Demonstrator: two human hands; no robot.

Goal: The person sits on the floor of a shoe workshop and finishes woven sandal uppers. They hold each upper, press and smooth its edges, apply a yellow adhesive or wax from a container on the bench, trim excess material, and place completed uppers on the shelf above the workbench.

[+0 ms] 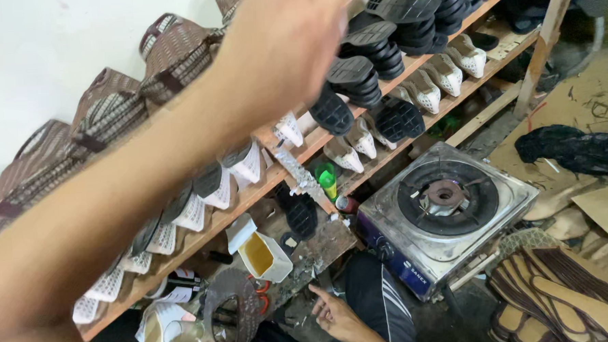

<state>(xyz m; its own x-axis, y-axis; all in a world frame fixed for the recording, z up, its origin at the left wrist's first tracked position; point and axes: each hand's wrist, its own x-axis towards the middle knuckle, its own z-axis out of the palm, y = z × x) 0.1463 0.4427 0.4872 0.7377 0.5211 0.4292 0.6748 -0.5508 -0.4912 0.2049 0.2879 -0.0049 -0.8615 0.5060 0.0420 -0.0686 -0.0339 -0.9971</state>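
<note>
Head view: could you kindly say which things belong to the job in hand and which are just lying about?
In hand: left hand, stacked black soles, white shoes.
Lying about: gas stove, white tub, green bottle, brown insoles.

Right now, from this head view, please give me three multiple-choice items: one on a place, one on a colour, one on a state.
1. Where is the gas stove? A on the top shelf; B low down, below the wooden shelves; C on a lap.
2. The small bottle is: A green; B red; C blue.
3. The right hand is: A open, empty; B gripping a shoe; C unseen.
B: it sits under the shelf rows. A: bright green body. A: fingers spread, nothing held.
</note>
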